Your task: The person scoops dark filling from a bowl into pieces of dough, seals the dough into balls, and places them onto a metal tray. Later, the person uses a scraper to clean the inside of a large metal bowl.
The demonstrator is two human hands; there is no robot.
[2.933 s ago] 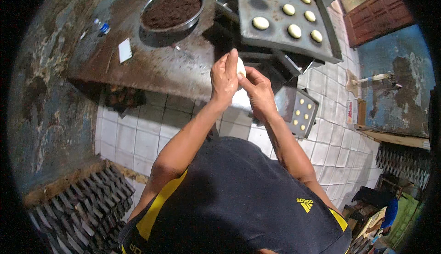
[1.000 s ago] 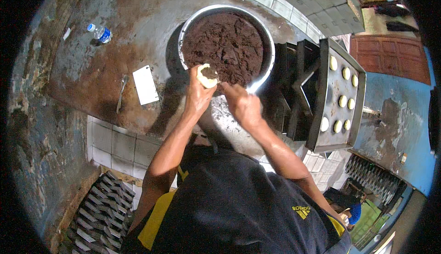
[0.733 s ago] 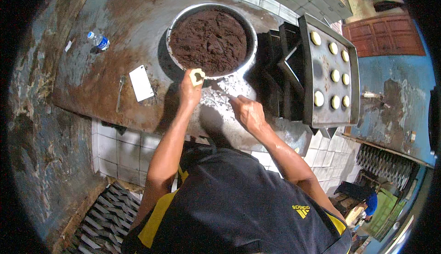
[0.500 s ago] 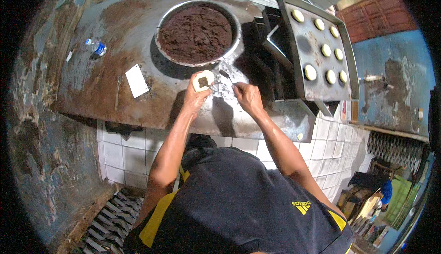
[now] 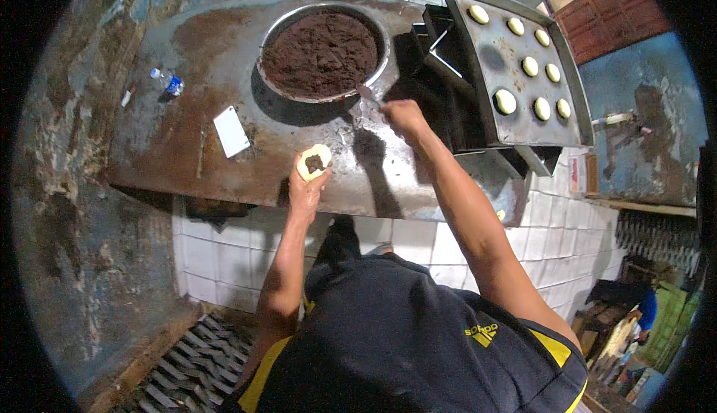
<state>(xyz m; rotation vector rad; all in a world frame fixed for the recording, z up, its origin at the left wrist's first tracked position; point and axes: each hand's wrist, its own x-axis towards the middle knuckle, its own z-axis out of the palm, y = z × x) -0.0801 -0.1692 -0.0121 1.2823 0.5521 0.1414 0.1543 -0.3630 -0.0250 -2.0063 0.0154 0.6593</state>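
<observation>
pale dough (image 5: 319, 151) sits in the half-curled left hand (image 5: 305, 189), on the bowl's (image 5: 386, 48) near side; the closed right hand (image 5: 405, 118) grips a spatula (image 5: 369, 96). filling it seems underway; another scoop would need it cupped open.

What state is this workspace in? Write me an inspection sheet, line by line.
Surface: table, grey with brown stains.
Job's things: dough piece with dark filling showing; metal bowl of dark mix; tray with eight pale dough rounds.
Clutter: bottle and white card, left of the bowl.
Hands: left hand holds the dough piece; right hand grips a small tool by the bowl's rim, contact unclear.
Cables: nothing seen.
Surroundings: tiled floor, patchy wall.
</observation>
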